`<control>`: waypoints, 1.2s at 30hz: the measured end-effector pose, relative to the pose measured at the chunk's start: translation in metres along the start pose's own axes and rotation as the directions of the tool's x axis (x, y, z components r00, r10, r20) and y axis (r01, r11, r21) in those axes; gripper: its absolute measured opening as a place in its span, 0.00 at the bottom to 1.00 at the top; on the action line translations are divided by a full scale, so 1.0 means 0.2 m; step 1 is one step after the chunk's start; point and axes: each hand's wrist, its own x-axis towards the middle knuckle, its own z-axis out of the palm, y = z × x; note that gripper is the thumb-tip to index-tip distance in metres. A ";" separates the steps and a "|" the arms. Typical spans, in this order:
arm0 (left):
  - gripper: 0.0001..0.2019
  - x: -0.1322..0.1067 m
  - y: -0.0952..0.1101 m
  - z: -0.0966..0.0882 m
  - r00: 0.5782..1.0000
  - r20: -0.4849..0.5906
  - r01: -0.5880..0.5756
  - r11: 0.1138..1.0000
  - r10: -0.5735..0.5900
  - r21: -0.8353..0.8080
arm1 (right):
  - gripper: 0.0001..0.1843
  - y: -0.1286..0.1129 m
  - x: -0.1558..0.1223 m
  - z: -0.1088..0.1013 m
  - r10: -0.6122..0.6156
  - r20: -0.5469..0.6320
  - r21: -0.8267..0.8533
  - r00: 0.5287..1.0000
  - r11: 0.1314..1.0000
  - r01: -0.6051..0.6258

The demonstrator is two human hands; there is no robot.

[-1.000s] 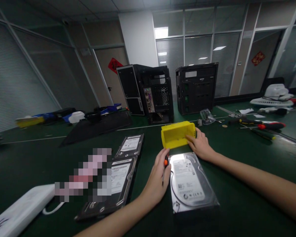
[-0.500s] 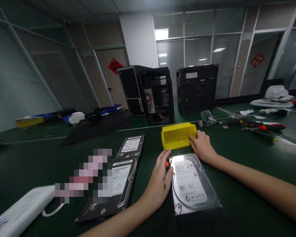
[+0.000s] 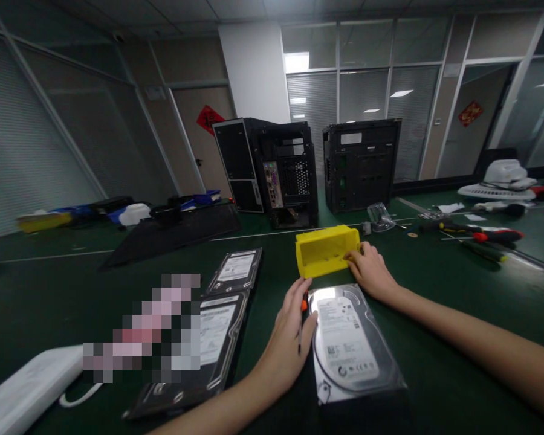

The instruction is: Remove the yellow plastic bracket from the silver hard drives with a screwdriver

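A yellow plastic bin [image 3: 320, 266] stands with its open side towards me. My right hand [image 3: 374, 272] grips its right end, with the fingertips at the edge of the opening. My left hand [image 3: 288, 323] rests by the left edge of a silver hard drive [image 3: 351, 338] that lies label up. A small screwdriver [image 3: 300, 338] with an orange part is tucked in this hand, its thin shaft showing between thumb and forefinger. The left fingertips reach the bin's lower front edge, while the thumb lies against the drive.
More hard drives [image 3: 211, 338] lie in a row to the left, beside a white box-like object [image 3: 31, 386]. Two black computer cases [image 3: 283, 172] stand at the back. Pliers and other hand tools [image 3: 498, 235] are at right; a black panel [image 3: 176, 232] lies at left.
The view has shifted slightly. Both hands remain at nearly the same places, and the right fingertips have moved a little to the left at the bin's opening.
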 end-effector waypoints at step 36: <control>0.25 -0.03 0.02 0.01 0.998 0.011 0.069 0.998 -0.069 0.002 | 0.09 0.04 -0.04 0.04 -0.155 -0.148 0.131 0.977 0.976 0.174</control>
